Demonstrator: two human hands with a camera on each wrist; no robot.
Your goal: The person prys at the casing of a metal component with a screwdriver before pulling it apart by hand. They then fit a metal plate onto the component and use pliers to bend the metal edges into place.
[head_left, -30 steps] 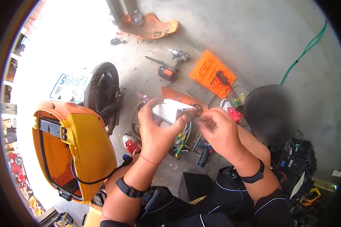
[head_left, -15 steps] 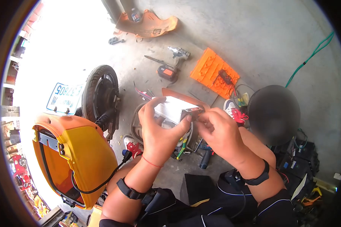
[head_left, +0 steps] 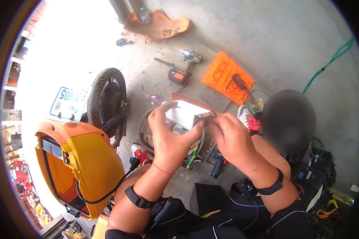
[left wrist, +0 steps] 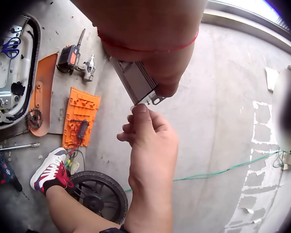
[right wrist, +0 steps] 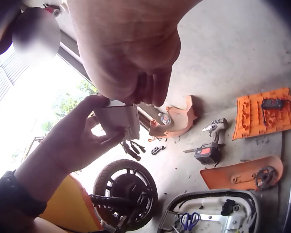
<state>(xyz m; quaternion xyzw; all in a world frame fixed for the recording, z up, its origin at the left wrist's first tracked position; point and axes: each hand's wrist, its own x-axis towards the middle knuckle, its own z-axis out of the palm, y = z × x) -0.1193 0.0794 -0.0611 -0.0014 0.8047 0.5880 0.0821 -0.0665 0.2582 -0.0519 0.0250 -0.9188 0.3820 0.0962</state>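
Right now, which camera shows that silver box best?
The head view: there the silver box shows a broad ribbed face and one end, though glare pales it. The left wrist view gives a ribbed side and one end, but the left hand hides part. The right wrist view shows mainly a flat side, partly covered.

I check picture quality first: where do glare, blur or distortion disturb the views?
Head view: glare surrounds the license plate, edges curve fisheye-like, a round patch smeared at right; left wrist view: some corners dark, another smeared patch at the right edge; right wrist view: daylight blown out at left, the right hand in shadow.
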